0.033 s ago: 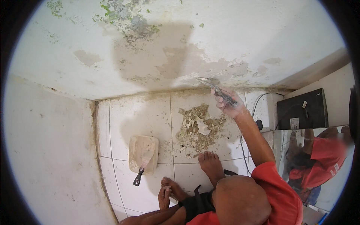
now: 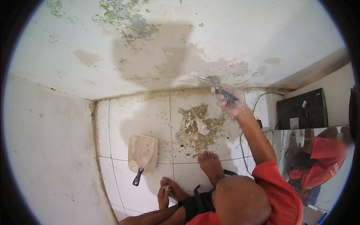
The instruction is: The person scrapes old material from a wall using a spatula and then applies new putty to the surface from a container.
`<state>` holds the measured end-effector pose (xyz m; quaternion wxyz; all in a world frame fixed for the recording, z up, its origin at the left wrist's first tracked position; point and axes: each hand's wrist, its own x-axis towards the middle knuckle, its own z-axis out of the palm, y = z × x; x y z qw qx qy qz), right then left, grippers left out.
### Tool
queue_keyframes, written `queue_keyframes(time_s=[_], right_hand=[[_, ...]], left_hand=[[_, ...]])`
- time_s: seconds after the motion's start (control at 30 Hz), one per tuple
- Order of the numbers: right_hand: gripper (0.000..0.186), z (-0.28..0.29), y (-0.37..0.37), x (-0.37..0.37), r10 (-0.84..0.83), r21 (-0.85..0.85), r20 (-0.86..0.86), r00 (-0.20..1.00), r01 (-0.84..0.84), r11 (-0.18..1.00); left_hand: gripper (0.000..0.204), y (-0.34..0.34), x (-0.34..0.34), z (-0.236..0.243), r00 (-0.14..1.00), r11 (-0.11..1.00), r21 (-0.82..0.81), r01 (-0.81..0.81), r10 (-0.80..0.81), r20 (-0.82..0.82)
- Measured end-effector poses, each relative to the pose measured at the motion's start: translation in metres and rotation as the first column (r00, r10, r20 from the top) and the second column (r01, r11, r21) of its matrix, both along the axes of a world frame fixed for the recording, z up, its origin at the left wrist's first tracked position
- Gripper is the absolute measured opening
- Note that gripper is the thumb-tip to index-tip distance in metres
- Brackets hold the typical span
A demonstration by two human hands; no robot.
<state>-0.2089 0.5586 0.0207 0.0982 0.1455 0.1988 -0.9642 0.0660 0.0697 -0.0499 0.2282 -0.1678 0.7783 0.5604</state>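
Observation:
My right hand [image 2: 231, 102] is wrapped round the dark handle of a scraper [image 2: 204, 79]. Its metal blade points left and meets the lower part of the wall [image 2: 210, 63], where paint has flaked to bare grey plaster. My left hand [image 2: 164, 197] hangs low beside my left foot [image 2: 173, 187], fingers curled together near the toes, with no tool visible in it. On the floor below the scraper lies a pile of plaster chips and crumbs [image 2: 202, 127].
A dusty beige tray [image 2: 131, 150] at the left carries a putty knife [image 2: 138, 177], its black handle over the near rim. To the right are a black flat box [image 2: 302, 108], a dark cable [image 2: 242, 144] and a mirror [image 2: 279, 150]. Another wall [image 2: 48, 150] closes the left side.
My right hand has turned slightly, and the scraper blade has slid a little left and up along the wall. My left hand stays by my foot.

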Motion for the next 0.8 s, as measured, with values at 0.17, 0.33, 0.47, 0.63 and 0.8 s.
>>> queue_keyframes(time_s=[0.17,0.33,0.47,0.63,0.8], right_hand=[[0.031,0.054,0.008,-0.013,0.034,-0.269,-0.039,0.999,-0.044,0.962],[0.036,0.086,0.033,-0.025,0.052,-0.554,0.097,0.994,0.01,0.833],[0.035,0.129,0.031,0.003,0.012,-0.651,0.056,0.998,0.028,0.759],[0.038,0.151,0.009,0.051,-0.122,-0.288,-0.181,0.976,0.066,0.955],[0.033,0.034,-0.023,0.061,-0.112,0.07,-0.033,0.993,0.114,0.991]], left_hand=[[0.024,-0.007,0.004,-0.003,0.997,0.997,0.044,-0.061,0.059,0.048],[0.023,0.004,-0.001,0.002,0.995,0.996,0.057,-0.071,0.067,0.074],[0.023,0.002,0.002,-0.003,0.992,0.992,0.078,-0.104,0.097,0.08],[0.021,0.003,-0.001,0.005,0.987,0.988,0.069,-0.137,0.13,0.1],[0.022,0.004,-0.005,0.0,0.997,0.997,0.044,-0.07,0.069,0.029]])
